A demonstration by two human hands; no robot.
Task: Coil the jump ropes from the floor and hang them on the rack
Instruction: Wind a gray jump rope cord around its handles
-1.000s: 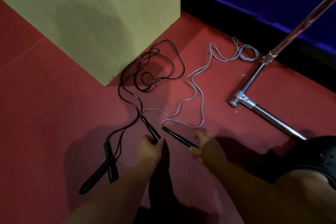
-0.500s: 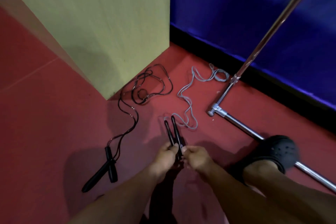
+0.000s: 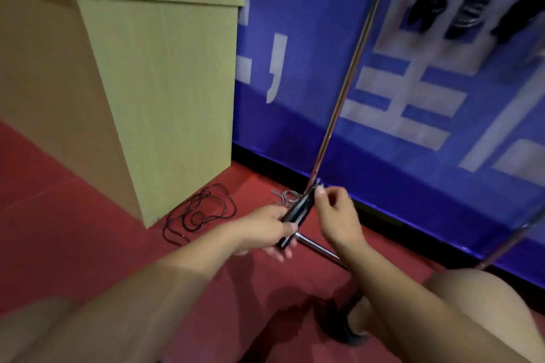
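My left hand [image 3: 269,228] grips the two black handles [image 3: 298,212] of the grey jump rope, held together and raised off the floor. My right hand [image 3: 336,215] is at the handles' upper tips, fingers pinched near where the cord leaves them. Part of the grey cord [image 3: 284,196] still lies bunched on the red floor behind the handles. A black jump rope [image 3: 203,211] lies tangled on the floor by the box corner. The chrome rack pole [image 3: 351,74] rises just behind my hands.
A tall yellow-green wooden box [image 3: 159,91] stands at the left. A blue banner wall [image 3: 413,115] runs behind the rack. The rack's chrome base bar [image 3: 320,247] lies on the red floor under my hands. My knee and dark shoe [image 3: 339,324] are at the lower right.
I have lifted the two handles off the floor and brought them together in my left hand. My view has tilted up, and the hands now sit in front of the rack pole.
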